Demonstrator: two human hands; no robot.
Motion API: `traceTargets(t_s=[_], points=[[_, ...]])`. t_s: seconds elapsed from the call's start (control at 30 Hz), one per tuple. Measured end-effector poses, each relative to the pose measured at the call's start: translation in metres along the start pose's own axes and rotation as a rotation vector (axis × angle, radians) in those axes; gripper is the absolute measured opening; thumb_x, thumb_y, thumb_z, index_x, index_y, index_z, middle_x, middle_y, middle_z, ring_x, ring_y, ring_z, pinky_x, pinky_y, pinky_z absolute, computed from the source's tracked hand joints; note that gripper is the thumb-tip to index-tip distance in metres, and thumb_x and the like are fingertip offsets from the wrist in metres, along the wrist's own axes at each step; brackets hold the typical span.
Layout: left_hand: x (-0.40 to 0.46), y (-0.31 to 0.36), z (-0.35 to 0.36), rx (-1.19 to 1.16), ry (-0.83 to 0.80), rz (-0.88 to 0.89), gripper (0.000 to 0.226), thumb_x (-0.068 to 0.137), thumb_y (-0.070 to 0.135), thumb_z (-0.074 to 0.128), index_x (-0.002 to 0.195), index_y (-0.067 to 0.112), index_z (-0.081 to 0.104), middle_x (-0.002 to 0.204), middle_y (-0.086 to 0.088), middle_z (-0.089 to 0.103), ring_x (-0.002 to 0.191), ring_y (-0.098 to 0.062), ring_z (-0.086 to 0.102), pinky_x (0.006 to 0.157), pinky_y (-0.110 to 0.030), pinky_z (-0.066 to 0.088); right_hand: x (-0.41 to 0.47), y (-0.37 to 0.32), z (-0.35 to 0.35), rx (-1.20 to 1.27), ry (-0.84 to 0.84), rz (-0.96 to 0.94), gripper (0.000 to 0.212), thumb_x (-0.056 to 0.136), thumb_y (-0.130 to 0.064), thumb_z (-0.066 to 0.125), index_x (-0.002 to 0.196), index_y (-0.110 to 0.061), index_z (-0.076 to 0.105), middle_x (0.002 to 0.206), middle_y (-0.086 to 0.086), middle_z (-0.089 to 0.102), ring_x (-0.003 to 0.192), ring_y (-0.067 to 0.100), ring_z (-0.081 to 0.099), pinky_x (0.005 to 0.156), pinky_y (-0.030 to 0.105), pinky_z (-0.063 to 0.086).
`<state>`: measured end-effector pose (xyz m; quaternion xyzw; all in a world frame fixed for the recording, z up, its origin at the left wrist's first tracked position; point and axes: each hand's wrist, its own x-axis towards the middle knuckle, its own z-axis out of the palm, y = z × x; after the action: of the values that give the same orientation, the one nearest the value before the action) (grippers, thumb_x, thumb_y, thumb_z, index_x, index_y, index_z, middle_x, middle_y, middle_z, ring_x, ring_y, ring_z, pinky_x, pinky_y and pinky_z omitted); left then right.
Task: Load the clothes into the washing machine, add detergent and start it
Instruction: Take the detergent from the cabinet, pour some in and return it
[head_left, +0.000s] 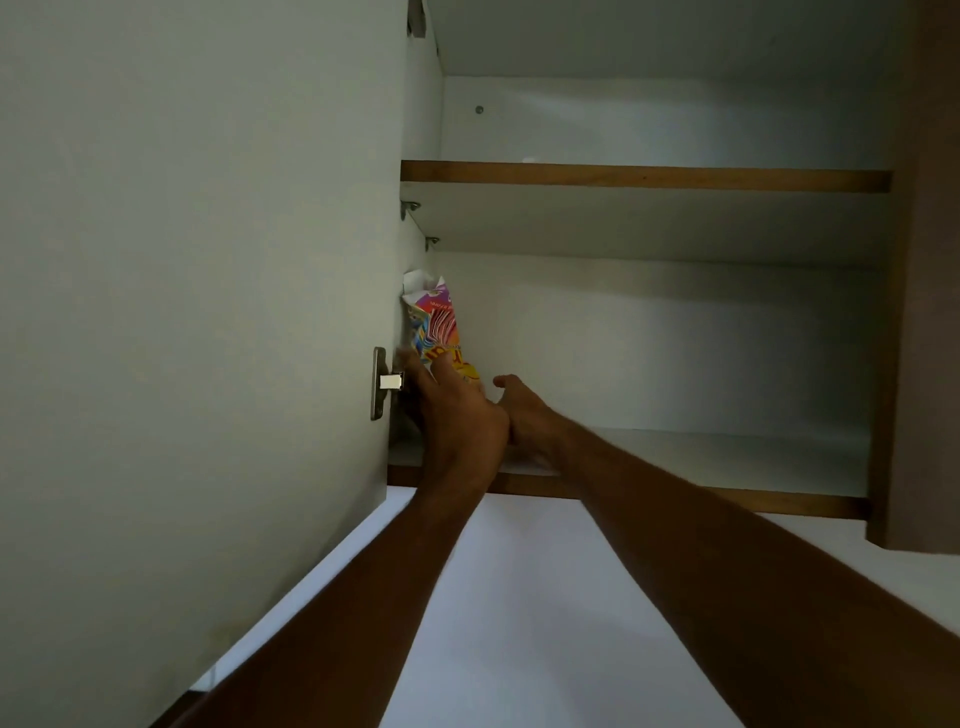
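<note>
Left hand (457, 410) gripping colourful crinkled-plastic detergent packet (436, 327) at left edge of bottom white cabinet shelf (727, 457). Right hand (524, 410) relaxed beside, empty. Risks: spilling from torn-open top if tipped; snagging metal door hinge (384, 383).

Detergent packet (436, 327) upright on bottom shelf (727, 457)

Detergent packet (439, 332): glossy printed plastic; cabinet door (197, 260): smooth matt white; shelf edge (644, 177): brown wood; hinge (382, 383): shiny metal.

Bag in the cupboard

The detergent bag (439, 325) stands on the bottom shelf (727, 452), far left, beside the open door (197, 260). Another shelf (644, 177) sits above.
</note>
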<state>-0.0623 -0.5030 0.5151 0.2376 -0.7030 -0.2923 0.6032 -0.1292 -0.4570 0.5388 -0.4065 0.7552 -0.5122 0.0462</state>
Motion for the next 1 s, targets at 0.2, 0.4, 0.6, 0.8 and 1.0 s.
traceTargets(t_s=[0.2, 0.4, 0.6, 0.8, 1.0], points=[[0.009, -0.003, -0.006, -0.153, -0.089, -0.067, 0.065, 0.090, 0.021, 0.066, 0.146, 0.013, 0.035, 0.151, -0.010, 0.033, 0.135, -0.029, 0.041, 0.110, -0.047, 0.042, 0.026, -0.002, 0.019, 0.122, -0.114, -0.053, 0.033, 0.100, -0.026, 0.051, 0.125, -0.004, 0.053, 0.113, 0.013, 0.065, 0.096, 0.021, 0.063, 0.083, 0.030, 0.049], [0.002, 0.001, -0.012, -0.190, -0.220, -0.059, 0.060, 0.091, 0.024, 0.066, 0.144, 0.021, 0.039, 0.142, -0.003, 0.043, 0.129, -0.021, 0.046, 0.106, -0.040, 0.046, 0.036, 0.008, 0.013, 0.041, -0.009, 0.035, 0.046, 0.067, -0.042, 0.065, 0.104, -0.014, 0.060, 0.102, 0.014, 0.061, 0.092, 0.029, 0.062, 0.079, 0.032, 0.053], [-0.003, 0.004, -0.007, -0.022, -0.025, -0.055, 0.073, 0.082, 0.029, 0.074, 0.141, 0.016, 0.033, 0.143, -0.008, 0.037, 0.130, -0.026, 0.038, 0.105, -0.042, 0.044, 0.026, 0.009, 0.008, -0.064, 0.098, 0.011, 0.018, 0.096, -0.024, 0.057, 0.110, -0.012, 0.060, 0.116, 0.015, 0.065, 0.087, 0.019, 0.059, 0.073, 0.026, 0.048], [0.013, 0.008, 0.000, -0.279, -0.212, -0.435, 0.072, 0.091, 0.037, 0.064, 0.149, 0.018, 0.025, 0.133, -0.009, 0.055, 0.118, -0.030, 0.056, 0.095, -0.042, 0.046, 0.024, 0.005, 0.021, -0.366, 0.021, -0.047, 0.079, 0.087, -0.035, 0.071, 0.149, -0.013, 0.026, 0.144, 0.017, 0.040, 0.130, 0.037, 0.042, 0.110, 0.049, 0.037], [0.011, 0.007, -0.010, -0.244, -0.354, -0.298, 0.073, 0.093, 0.025, 0.060, 0.154, 0.020, 0.020, 0.137, -0.010, 0.055, 0.120, -0.031, 0.056, 0.099, -0.041, 0.047, 0.022, 0.010, 0.009, -0.519, 0.149, -0.068, 0.059, 0.089, -0.028, 0.069, 0.132, -0.003, 0.037, 0.131, 0.017, 0.051, 0.120, 0.035, 0.053, 0.086, 0.032, 0.042]])
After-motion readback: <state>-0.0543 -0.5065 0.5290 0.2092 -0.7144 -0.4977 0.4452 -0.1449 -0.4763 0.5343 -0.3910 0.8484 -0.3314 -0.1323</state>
